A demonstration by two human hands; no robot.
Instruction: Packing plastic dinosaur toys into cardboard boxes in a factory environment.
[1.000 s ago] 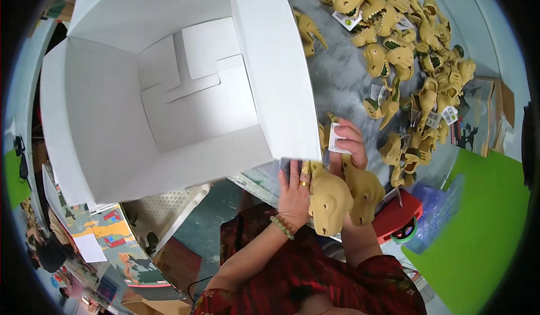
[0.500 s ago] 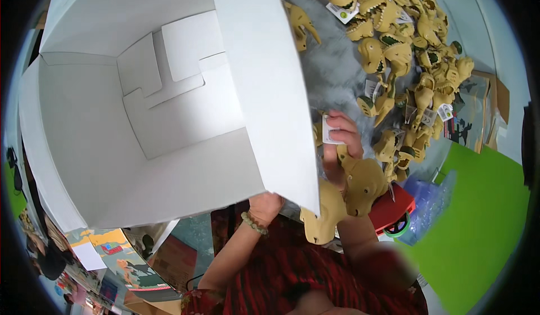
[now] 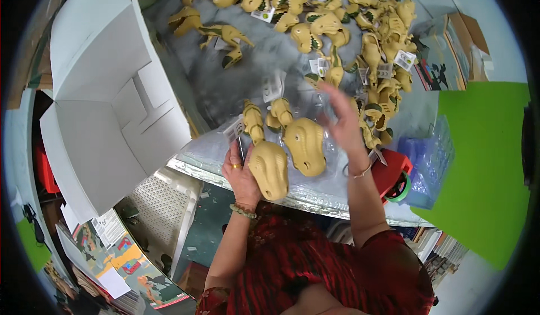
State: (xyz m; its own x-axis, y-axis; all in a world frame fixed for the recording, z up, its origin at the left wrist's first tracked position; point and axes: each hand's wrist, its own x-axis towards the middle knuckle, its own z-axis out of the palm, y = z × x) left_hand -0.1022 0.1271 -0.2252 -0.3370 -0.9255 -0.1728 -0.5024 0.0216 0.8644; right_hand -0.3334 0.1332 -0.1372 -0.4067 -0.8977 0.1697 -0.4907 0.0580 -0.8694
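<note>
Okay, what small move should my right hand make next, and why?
Perhaps bring your right hand to the tan plastic dinosaur toy just left of it: that hand looks open and empty, though blurred, while your left hand is at the matching toy.

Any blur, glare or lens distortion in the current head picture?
Head view: the right hand is blurred, the left hand sharper; head view: the table's front edge bows, with blackened corners; head view: small glints mark the bluish plastic.

A pale wall (image 3: 472, 5) flanks the grey table (image 3: 211, 90) above greenish floor (image 3: 211, 216).
</note>
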